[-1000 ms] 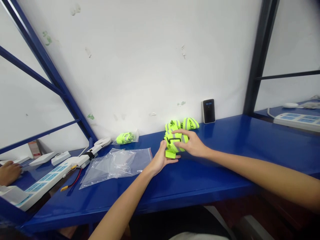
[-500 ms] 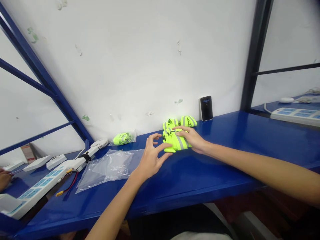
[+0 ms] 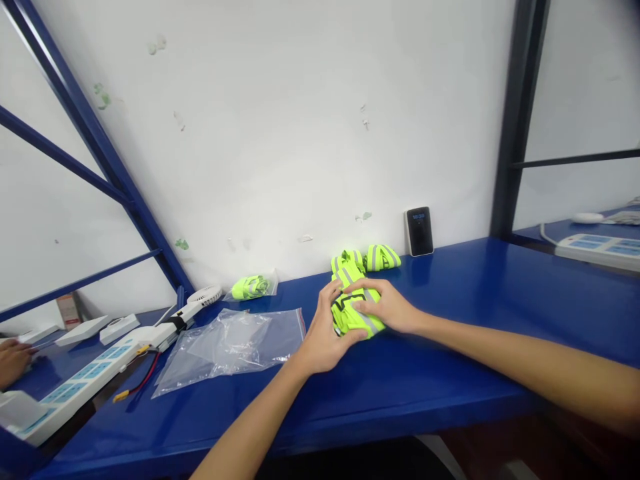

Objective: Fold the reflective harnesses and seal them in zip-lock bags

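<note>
Okay, both hands are closed in on the work: the left hand (image 3: pixel 325 340) cups the near side of a folded neon-yellow reflective strap bundle (image 3: pixel 358 321), fingers curled up against it, while the right hand (image 3: pixel 386 307) lies across the top, fingers half bent and pressing down. That bundle sits between the palms, just above the blue steel bench (image 3: pixel 440 373), with a black strap (image 3: pixel 342 305) showing across its face. Good handling here means even pressure from both palms, the grey reflective bands lying flat, and that black strap tucked in, not springing loose. Right behind sits a neon-yellow looped piece (image 3: pixel 346 265), with a second loop (image 3: pixel 383 257) just beside it; whether they join the held bundle, I can't tell. Counting up: one bundle in hand, two loops, one folded piece in a clear bag (image 3: pixel 251 288), one flat clear zip bag (image 3: pixel 235 350), one black device (image 3: pixel 419 231), two power strips, left (image 3: pixel 75 383) and right (image 3: pixel 600 252), and off to the left, a co-worker's hand (image 3: pixel 14 362)
</note>
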A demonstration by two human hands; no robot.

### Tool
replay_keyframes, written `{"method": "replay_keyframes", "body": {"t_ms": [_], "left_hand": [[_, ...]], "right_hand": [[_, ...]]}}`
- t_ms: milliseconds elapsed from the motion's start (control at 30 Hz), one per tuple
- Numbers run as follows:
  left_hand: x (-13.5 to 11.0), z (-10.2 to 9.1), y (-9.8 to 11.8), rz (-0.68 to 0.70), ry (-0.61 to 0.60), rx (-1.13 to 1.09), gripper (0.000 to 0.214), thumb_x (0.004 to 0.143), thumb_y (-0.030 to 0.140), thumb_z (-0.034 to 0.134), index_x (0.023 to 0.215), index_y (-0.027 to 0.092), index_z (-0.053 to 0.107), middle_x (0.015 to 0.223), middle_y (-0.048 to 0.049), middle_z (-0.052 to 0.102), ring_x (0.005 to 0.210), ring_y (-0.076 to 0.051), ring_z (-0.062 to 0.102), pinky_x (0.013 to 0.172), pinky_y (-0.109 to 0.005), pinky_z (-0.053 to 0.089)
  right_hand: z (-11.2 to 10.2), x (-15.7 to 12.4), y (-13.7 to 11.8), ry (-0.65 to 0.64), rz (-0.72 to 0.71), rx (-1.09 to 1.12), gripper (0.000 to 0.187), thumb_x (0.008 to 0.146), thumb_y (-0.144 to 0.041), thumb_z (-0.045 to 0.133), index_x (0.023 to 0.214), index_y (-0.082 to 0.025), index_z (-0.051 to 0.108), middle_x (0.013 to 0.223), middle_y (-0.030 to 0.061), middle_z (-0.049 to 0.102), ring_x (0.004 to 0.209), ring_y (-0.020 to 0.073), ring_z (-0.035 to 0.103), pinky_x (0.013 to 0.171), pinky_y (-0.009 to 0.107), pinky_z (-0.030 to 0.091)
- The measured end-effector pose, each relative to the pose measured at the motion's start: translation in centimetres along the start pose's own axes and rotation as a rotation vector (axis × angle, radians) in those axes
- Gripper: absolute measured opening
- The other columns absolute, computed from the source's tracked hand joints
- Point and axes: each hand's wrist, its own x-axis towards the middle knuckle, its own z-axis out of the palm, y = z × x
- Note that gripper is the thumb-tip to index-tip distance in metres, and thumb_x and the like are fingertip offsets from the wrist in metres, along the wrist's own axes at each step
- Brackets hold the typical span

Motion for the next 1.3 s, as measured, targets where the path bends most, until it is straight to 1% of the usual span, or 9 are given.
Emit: {"method": "replay_keyframes", "body": {"t_ms": [67,167,267,433,600,700,900,1067,1300], "left_hand": [[-0.3,-0.3,0.3,-0.08,-0.066,-0.083,0.087,0.071,0.035,0.076,0.143,0.025,0.028,0.143,-0.0106,0.043,0.129,-0.03,0.043,0.108,-0.043,0.034],[-0.3,-0.6,0.4,-0.152,-0.115,-0.105,0.072,0.071,0.035,0.074,0.135,0.024,0.042,0.129,-0.006,0.057,0.12,-0.029,0.05,0.104,-0.041,0.036],[0.1,-0.6,-0.2,-0.181,-0.093,-0.065,0.071,0.071,0.034,0.072,0.135,0.026,0.042,0.127,-0.0041,0.058,0.115,-0.028,0.053,0.101,-0.039,0.038],[0.2,-0.2,-1.1,-0.249,-0.058,0.066,0.073,0.075,0.043,0.067,0.139,0.026,0.037,0.122,-0.0053,0.06,0.109,-0.029,0.056,0.097,-0.039,0.039],[-0.1,0.5,-0.8,-0.285,-0.042,0.206,0.065,0.081,0.05,0.057,0.139,0.025,0.038,0.105,-0.0067,0.067,0.096,-0.031,0.061,0.088,-0.041,0.042],[-0.1,1.0,-0.5,-0.27,-0.024,0.302,0.065,0.083,0.055,0.053,0.138,0.024,0.037,0.099,-0.009,0.068,0.092,-0.033,0.062,0.084,-0.042,0.042],[-0.2,1.6,-0.4,-0.269,-0.006,0.398,0.071,0.082,0.066,0.047,0.136,0.022,0.039,0.104,-0.0139,0.067,0.098,-0.039,0.061,0.09,-0.047,0.039],[-0.3,1.8,-0.8,-0.262,-0.012,0.429,0.077,0.081,0.069,0.045,0.138,0.019,0.037,0.104,-0.0164,0.067,0.101,-0.04,0.06,0.094,-0.049,0.036],[-0.4,1.8,-0.8,-0.315,-0.031,0.415,0.086,0.077,0.074,0.046,0.142,0.019,0.033,0.11,-0.0188,0.065,0.105,-0.042,0.058,0.093,-0.05,0.036]], "right_hand": [[0.4,-0.6,-0.5,-0.054,-0.022,-0.037,0.028,0.079,-0.033,0.067,0.103,-0.019,0.07,0.108,0.0063,0.071,0.102,0.0266,0.064,0.093,0.039,0.048],[0.8,-1.1,-0.9,-0.068,-0.022,-0.112,0.037,0.082,-0.033,0.064,0.117,-0.022,0.064,0.122,0.0062,0.065,0.113,0.0265,0.06,0.1,0.04,0.043],[1.0,-1.2,-0.7,-0.057,-0.056,-0.191,0.056,0.086,-0.037,0.06,0.139,-0.026,0.045,0.141,0.0059,0.051,0.128,0.0258,0.048,0.107,0.041,0.036],[1.4,-1.1,-0.4,-0.003,-0.102,-0.26,0.061,0.09,-0.038,0.055,0.146,-0.027,0.034,0.147,0.0061,0.043,0.133,0.0253,0.042,0.109,0.043,0.033],[1.9,-0.8,0.5,0.124,-0.029,-0.327,0.043,0.088,-0.034,0.053,0.13,-0.022,0.056,0.129,0.0081,0.061,0.118,0.0267,0.056,0.102,0.043,0.04],[1.7,-0.4,0.9,0.118,0.03,-0.323,0.035,0.089,-0.038,0.051,0.115,-0.02,0.066,0.117,0.0084,0.068,0.109,0.0275,0.062,0.096,0.041,0.044],[1.5,-0.1,0.5,0.143,0.104,-0.386,0.031,0.088,-0.041,0.052,0.105,-0.022,0.069,0.105,0.0051,0.072,0.094,0.026,0.066,0.085,0.038,0.048],[1.6,-0.2,0.7,0.125,0.11,-0.512,0.034,0.089,-0.043,0.048,0.113,-0.025,0.066,0.111,0.0069,0.069,0.1,0.0278,0.064,0.086,0.039,0.047],[1.8,-0.2,1.1,0.128,0.058,-0.397,0.032,0.089,-0.04,0.05,0.107,-0.02,0.066,0.104,0.0053,0.071,0.093,0.0247,0.066,0.084,0.036,0.048]]}}
